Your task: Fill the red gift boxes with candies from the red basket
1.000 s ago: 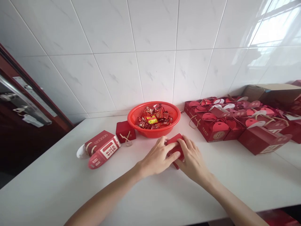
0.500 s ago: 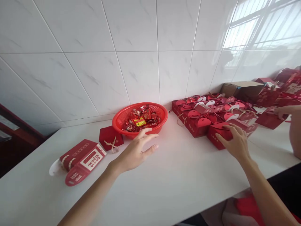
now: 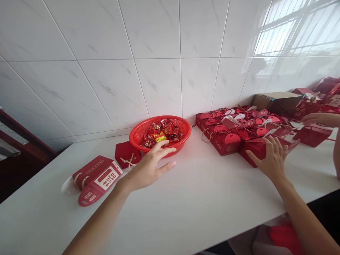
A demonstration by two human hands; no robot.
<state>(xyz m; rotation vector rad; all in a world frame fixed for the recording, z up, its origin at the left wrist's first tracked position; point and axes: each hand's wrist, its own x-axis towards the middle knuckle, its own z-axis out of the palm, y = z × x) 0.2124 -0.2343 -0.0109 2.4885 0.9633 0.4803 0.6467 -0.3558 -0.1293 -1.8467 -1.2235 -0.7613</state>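
My left hand hovers with spread fingers just in front of the red basket, holding nothing. Wrapped sweets lie inside the basket. At the right, my right hand has its fingers apart at the front red box, which stands against the rows of red gift boxes; whether the fingertips touch it is hard to tell. Left of the basket sits a dark red box with a cord bow. Farther left lies an unfolded red box with rope handles and a white label.
Another person's hand is over a red box at the far right. A cardboard box and more red packaging stand behind, along the tiled wall.
The view has shifted slightly. My right hand's fingers have spread and lifted a little at the front box. The other person's hand has moved left over its box.
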